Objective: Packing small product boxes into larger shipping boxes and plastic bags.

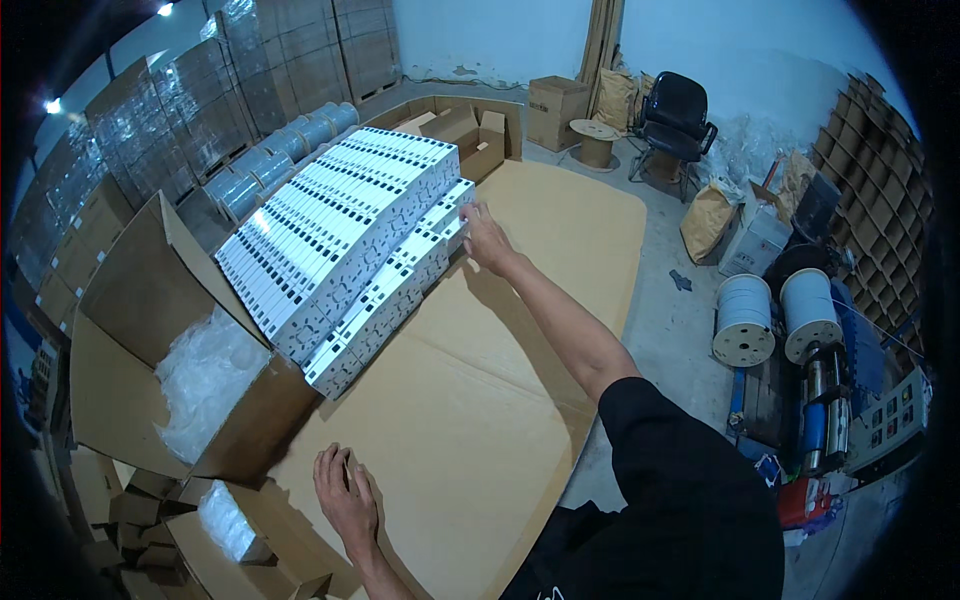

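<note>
On the cardboard-covered table (pixel 470 390) stands a stepped stack of slim white rectangular pieces (pixel 350 210) with dark square openings, packed side by side in rows. A lower row (pixel 385 305) juts out along the stack's right side. At the far end of that row is my right hand (pixel 485 238), its fingers bent around the end of a white piece (pixel 462 212); the fingertips are partly hidden. Nearer to me, my left hand (pixel 347 497) hovers at or rests on the cardboard with fingers apart, holding nothing.
Left of the stack, an open carton (pixel 130 370) holds clear plastic bags (pixel 210 375). A smaller open box (pixel 235 525) sits below it. Wrapped pallets (pixel 230 90) line the back left. A black chair (pixel 675 115) and white spools (pixel 745 310) stand on the floor at right.
</note>
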Demonstrator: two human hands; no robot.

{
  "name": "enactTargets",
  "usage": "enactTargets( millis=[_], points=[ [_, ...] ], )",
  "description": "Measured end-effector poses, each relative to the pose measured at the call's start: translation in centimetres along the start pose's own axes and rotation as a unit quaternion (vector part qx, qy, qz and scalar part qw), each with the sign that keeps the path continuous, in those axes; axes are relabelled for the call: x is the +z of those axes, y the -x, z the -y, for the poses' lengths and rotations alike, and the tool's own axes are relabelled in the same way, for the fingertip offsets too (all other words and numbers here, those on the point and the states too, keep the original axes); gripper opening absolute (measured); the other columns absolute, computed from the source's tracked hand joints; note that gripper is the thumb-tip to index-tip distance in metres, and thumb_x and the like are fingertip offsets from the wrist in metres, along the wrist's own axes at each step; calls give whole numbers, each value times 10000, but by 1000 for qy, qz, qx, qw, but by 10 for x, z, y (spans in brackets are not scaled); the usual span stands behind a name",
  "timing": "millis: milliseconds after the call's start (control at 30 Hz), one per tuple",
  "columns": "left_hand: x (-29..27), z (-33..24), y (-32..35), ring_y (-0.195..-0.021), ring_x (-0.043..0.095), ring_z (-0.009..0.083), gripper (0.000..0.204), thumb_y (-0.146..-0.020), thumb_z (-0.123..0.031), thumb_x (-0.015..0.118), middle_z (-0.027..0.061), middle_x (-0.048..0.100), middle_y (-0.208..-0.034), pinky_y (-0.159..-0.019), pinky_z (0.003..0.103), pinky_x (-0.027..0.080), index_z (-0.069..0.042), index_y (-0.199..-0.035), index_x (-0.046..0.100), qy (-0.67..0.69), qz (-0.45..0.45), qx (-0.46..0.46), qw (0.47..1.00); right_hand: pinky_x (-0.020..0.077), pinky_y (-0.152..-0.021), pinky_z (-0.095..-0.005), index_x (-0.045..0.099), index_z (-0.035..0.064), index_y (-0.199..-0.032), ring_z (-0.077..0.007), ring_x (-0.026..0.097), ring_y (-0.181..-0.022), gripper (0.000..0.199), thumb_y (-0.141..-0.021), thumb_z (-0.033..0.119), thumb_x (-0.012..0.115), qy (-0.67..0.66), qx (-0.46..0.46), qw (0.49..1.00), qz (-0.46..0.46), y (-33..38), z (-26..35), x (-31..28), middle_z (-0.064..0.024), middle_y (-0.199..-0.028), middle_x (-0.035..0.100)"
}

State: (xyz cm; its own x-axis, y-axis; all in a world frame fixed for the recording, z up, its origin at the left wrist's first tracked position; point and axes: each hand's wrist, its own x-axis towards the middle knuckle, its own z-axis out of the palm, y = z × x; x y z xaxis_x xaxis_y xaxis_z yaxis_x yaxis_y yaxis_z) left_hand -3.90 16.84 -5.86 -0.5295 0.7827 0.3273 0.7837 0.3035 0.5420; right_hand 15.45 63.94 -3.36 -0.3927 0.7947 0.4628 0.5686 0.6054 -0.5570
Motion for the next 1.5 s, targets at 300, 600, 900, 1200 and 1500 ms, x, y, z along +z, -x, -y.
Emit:
enactTargets(
  millis=[300,600,900,1200,1500],
  points=[
    [3,-1,-1,-1343,487,357,321,-894,-55,639,151,597,-1357,-1151,467,375,-31,-1215,640,6,-11,14,1000,513,-944,-450,646,82,-1123,-389,585,-1131,424,-744,-105,665,-22,-56,997,-41,17,-31,0,-164,-1242,550],
    [-1,0,1,-1343,486,347,277,-900,-67,653,138,607,-1344,-1151,462,369,-29,-1174,656,41,-22,1,999,533,-861,-385,666,56,-1084,-317,627,-1020,345,-780,-104,637,-23,-34,997,-71,74,11,-26,-138,-1139,590],
    [-8,-2,-8,-1094,639,294,250,-925,-30,626,157,646,-1192,-953,384,526,7,-1171,647,211,-57,-74,973,561,-716,-345,658,60,-1071,-282,650,-919,281,-814,-51,683,-131,-66,989,16,131,128,-8,-118,-1061,606],
    [-22,10,-12,-851,688,174,272,-1026,-154,572,110,717,-992,-792,323,558,-33,-1266,611,377,-123,-179,900,558,-674,-328,641,26,-1099,-268,656,-855,303,-811,-57,687,-241,-151,949,139,192,259,60,-137,-1096,605],
    [-18,49,-7,-798,658,140,249,-1039,-188,569,81,686,-904,-709,296,538,-59,-1252,572,414,-175,-227,864,572,-744,-312,642,34,-1127,-271,663,-1005,317,-825,-59,622,-353,-191,897,185,229,287,96,-167,-1328,520]
  ],
)
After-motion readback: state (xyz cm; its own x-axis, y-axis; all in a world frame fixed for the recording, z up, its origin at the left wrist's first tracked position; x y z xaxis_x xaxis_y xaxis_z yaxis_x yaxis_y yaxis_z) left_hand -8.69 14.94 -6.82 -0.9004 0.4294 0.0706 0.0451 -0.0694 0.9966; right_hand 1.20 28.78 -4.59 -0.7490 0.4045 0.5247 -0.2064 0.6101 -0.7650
